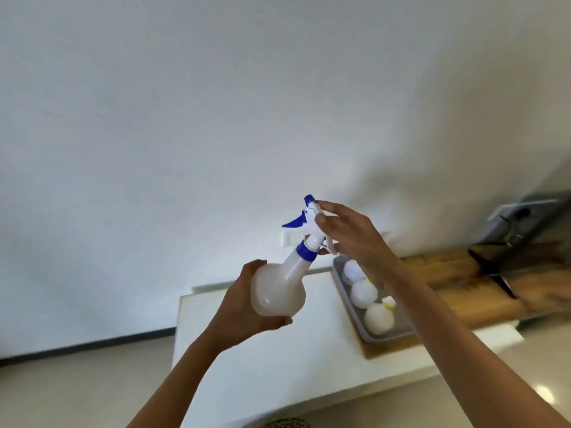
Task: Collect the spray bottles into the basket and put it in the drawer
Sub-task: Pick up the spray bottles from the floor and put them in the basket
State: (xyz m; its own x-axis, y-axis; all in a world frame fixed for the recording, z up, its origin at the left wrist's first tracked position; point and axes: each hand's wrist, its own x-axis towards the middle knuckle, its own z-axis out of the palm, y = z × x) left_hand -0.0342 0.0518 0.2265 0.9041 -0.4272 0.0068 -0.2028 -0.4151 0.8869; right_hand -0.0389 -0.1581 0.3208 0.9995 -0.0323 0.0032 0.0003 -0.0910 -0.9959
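Note:
I hold a translucent white spray bottle (279, 288) with a blue collar, trigger and nozzle up in the air above the white counter. My left hand (244, 307) grips its round body from the left and below. My right hand (349, 233) is closed on the white spray head at the top. The bottle leans to the right. To the right, on the counter, a grey basket (340, 282) holds three more white round bottles (364, 293), one with a yellow cap. My right forearm hides part of the basket.
The white counter (247, 359) has its front edge low in view, with glossy floor to the right. A wooden board (457, 273) lies behind the basket, with black scissors (494, 273) on it. A white wall with a switch plate (292, 239) fills the background.

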